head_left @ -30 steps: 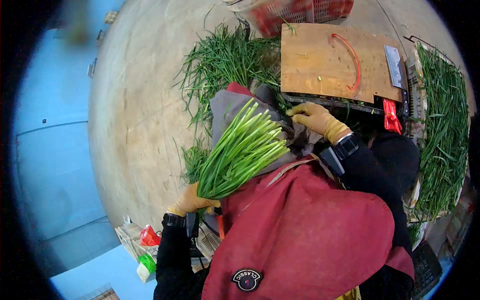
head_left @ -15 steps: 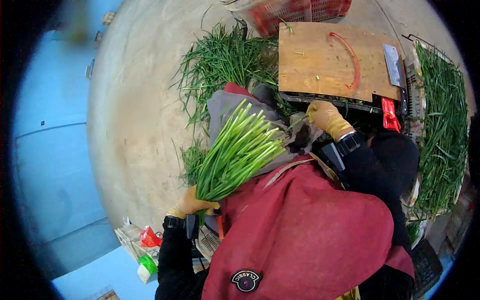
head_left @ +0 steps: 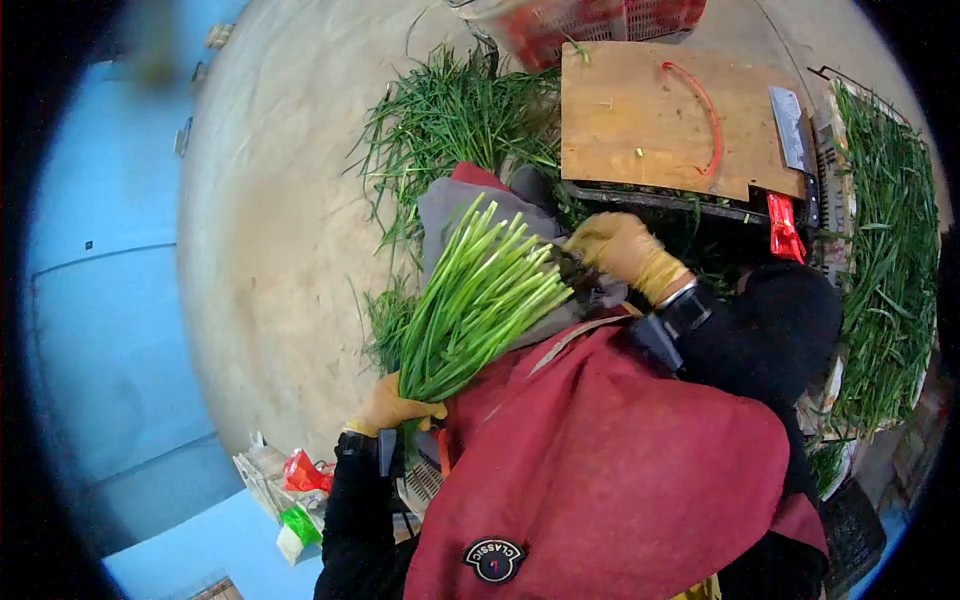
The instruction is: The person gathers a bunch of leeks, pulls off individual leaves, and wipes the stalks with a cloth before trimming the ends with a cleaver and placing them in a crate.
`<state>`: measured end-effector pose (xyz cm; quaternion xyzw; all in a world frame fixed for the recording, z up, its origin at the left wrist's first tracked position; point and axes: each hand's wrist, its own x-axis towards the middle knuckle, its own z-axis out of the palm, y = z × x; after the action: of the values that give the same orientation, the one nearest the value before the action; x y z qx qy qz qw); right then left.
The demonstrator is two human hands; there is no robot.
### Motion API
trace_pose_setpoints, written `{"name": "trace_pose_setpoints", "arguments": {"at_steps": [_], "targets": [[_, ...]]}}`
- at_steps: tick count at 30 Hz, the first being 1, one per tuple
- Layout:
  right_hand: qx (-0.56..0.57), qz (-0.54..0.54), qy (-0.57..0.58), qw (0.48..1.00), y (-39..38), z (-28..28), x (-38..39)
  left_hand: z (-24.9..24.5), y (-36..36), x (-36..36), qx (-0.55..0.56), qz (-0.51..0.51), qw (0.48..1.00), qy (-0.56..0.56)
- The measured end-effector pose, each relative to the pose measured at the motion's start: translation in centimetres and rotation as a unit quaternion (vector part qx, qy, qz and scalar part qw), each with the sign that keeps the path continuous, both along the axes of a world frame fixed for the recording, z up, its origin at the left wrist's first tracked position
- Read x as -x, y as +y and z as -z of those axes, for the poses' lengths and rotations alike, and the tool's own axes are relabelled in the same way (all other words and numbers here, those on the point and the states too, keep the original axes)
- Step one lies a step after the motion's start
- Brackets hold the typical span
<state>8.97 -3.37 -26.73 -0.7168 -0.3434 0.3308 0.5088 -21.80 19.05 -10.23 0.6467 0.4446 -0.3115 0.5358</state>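
Note:
My left hand [head_left: 392,405], in a yellow glove, is closed around the leafy end of a thick bunch of garlic chives [head_left: 482,305]. The pale cut stems fan out up and to the right above my lap. My right hand [head_left: 618,250], gloved alike, is beside the stem tips, its fingers curled and pointing left. Motion blurs these fingers, and whatever they pinch is too small or hidden to make out. A red apron [head_left: 600,460] covers my front.
Loose chives [head_left: 450,115] lie heaped on the floor ahead. A wooden board [head_left: 640,125] bears a red band [head_left: 712,115] and a cleaver [head_left: 788,125]. Beside it hangs a red plastic piece [head_left: 783,228]. Greens fill a long crate [head_left: 885,270] at right; a red-and-white basket [head_left: 600,25] stands behind.
My right hand has moved left and slightly down, closer to the stem tips. The thin green strand seen at its fingers before no longer shows clearly. My left hand keeps its hold on the bunch.

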Motion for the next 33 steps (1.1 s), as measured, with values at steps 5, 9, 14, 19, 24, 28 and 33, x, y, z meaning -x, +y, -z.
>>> {"name": "trace_pose_setpoints", "arguments": {"at_steps": [5, 9, 14, 19, 24, 28, 33], "targets": [[0.148, -0.008, -0.003, 0.989, -2.6, -2.3, -3.3, 0.2, 0.4, -0.1, 0.025, 0.024, 0.999, -0.002], [-0.082, -0.105, 0.182, 0.974, -0.7, -6.0, -0.3, 1.1, 0.7, 0.9, 0.064, -0.037, 0.997, -0.016], [-0.045, -0.125, 0.058, 0.989, 2.0, -5.0, 2.9, 0.9, 0.4, 0.4, 0.022, -0.007, 1.0, -0.001], [-0.047, -0.079, 0.068, 0.993, 1.8, -3.1, 3.3, 0.4, -0.5, -0.3, 0.025, -0.024, 0.999, 0.009], [-0.003, 0.008, 0.155, 0.988, 1.9, -1.3, 3.0, 1.4, -0.1, 0.0, 0.055, -0.023, 0.998, -0.01], [0.012, 0.059, 0.165, 0.984, -0.6, -0.6, -0.9, 1.6, 0.0, 0.0, 0.052, -0.014, 0.998, -0.016], [-0.008, -0.145, 0.15, 0.978, -1.1, -3.0, 0.1, 1.8, 0.4, -0.1, 0.055, 0.024, 0.998, -0.017]]}}
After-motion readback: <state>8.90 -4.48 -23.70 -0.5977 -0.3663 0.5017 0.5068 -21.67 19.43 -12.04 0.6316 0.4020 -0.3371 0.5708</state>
